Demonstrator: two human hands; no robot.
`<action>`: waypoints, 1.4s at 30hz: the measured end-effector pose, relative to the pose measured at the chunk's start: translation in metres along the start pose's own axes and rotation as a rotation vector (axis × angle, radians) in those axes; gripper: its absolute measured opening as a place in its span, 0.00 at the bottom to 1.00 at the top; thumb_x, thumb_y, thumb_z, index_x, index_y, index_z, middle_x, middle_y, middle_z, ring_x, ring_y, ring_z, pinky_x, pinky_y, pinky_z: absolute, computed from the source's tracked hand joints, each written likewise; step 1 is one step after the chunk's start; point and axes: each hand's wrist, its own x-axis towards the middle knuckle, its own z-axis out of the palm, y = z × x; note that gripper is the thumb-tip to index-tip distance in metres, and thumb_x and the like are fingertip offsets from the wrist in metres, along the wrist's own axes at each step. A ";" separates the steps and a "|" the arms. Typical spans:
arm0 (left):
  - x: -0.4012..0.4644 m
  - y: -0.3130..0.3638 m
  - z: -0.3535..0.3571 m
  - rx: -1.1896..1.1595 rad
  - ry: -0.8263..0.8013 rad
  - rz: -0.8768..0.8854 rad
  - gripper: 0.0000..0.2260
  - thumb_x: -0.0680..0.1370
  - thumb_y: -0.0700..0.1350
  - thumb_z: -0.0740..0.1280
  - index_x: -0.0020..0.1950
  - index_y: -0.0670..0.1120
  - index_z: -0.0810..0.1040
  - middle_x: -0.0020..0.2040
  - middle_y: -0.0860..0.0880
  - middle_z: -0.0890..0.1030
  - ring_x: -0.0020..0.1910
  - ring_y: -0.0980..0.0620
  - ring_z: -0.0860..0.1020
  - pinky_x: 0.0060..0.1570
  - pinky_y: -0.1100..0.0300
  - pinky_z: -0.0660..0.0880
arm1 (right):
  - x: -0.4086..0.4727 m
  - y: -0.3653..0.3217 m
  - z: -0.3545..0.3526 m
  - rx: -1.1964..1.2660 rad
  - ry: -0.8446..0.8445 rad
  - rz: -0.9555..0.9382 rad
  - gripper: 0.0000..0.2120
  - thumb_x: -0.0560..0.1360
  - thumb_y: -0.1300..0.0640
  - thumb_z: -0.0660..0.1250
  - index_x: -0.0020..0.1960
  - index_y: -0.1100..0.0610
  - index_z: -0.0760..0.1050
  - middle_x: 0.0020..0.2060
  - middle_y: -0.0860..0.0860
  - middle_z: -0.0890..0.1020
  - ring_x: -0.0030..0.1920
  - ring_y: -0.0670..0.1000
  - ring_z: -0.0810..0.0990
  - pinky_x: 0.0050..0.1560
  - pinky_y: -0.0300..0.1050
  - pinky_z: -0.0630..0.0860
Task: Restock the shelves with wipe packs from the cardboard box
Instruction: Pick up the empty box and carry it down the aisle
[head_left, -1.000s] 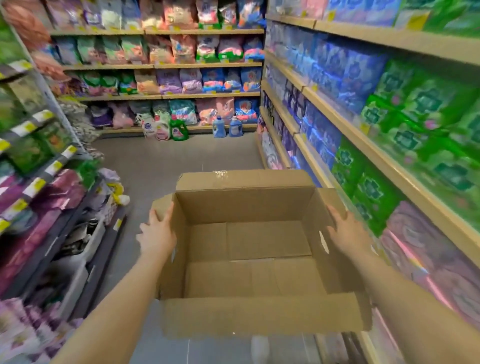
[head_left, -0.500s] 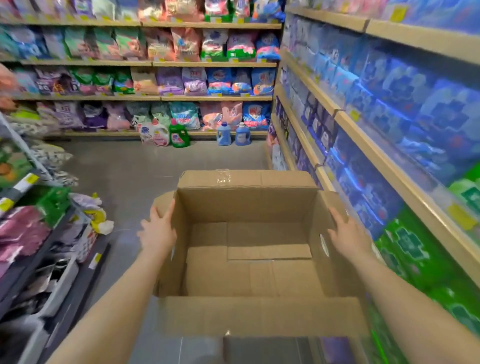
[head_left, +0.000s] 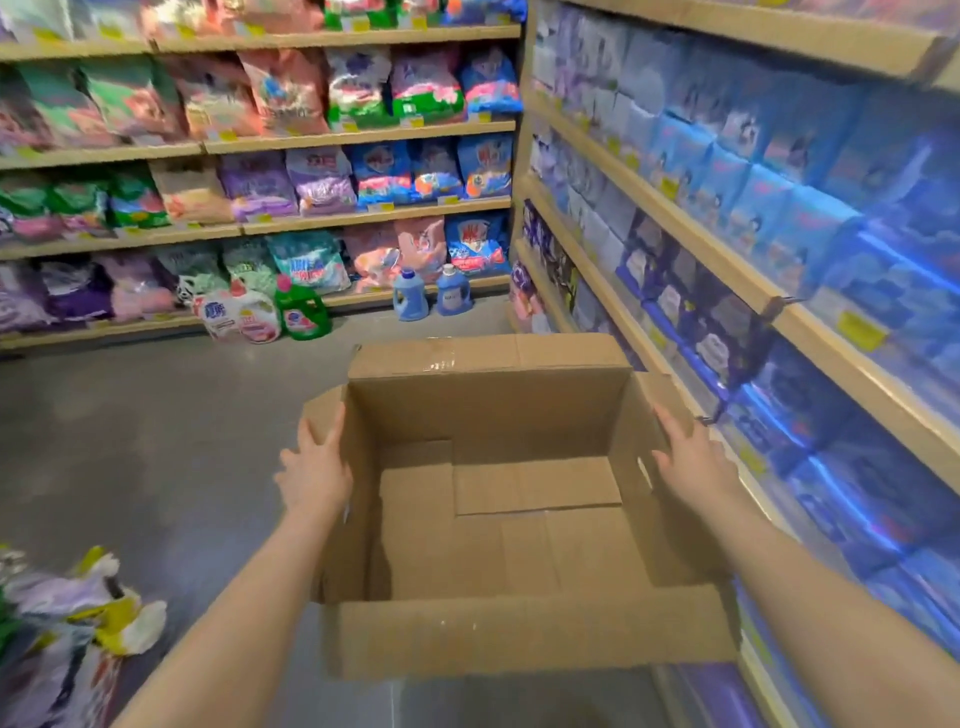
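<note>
An open brown cardboard box (head_left: 519, 639) is carried at waist height in the aisle, and nothing shows inside it. My left hand (head_left: 313, 467) presses flat against the box's left wall and side flap. On the opposite wall, my right hand (head_left: 693, 462) presses with straight fingers. Blue wipe packs (head_left: 810, 244) fill the wooden shelves (head_left: 727, 260) along the right, close beside the box.
Shelves of detergent bags (head_left: 322, 182) close off the far end of the aisle. Detergent bottles (head_left: 301, 312) stand on the grey floor (head_left: 156, 441) before them. Loose bags (head_left: 67, 623) lie at the lower left.
I have walked further down the aisle with the box. The left-hand shelves have slid out of view and the back shelves are nearer. Both hands keep their places on the box.
</note>
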 end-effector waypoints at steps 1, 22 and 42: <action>0.021 0.004 0.002 -0.002 -0.008 0.002 0.33 0.79 0.43 0.58 0.75 0.64 0.43 0.77 0.42 0.51 0.65 0.34 0.64 0.59 0.42 0.69 | 0.018 -0.009 0.003 0.001 -0.004 0.007 0.33 0.79 0.49 0.59 0.76 0.40 0.43 0.68 0.62 0.66 0.62 0.63 0.72 0.60 0.58 0.74; 0.490 0.134 0.011 0.019 -0.034 -0.043 0.35 0.78 0.44 0.62 0.74 0.65 0.42 0.75 0.41 0.54 0.64 0.35 0.66 0.58 0.41 0.69 | 0.471 -0.169 0.039 0.052 -0.119 0.005 0.32 0.79 0.50 0.58 0.76 0.42 0.43 0.70 0.62 0.64 0.64 0.62 0.72 0.58 0.54 0.73; 0.947 0.163 0.156 0.051 -0.247 0.113 0.37 0.77 0.45 0.62 0.74 0.65 0.41 0.76 0.40 0.49 0.65 0.31 0.63 0.54 0.40 0.73 | 0.808 -0.357 0.203 0.025 -0.232 0.212 0.33 0.77 0.52 0.63 0.76 0.45 0.51 0.65 0.66 0.66 0.58 0.66 0.72 0.53 0.59 0.74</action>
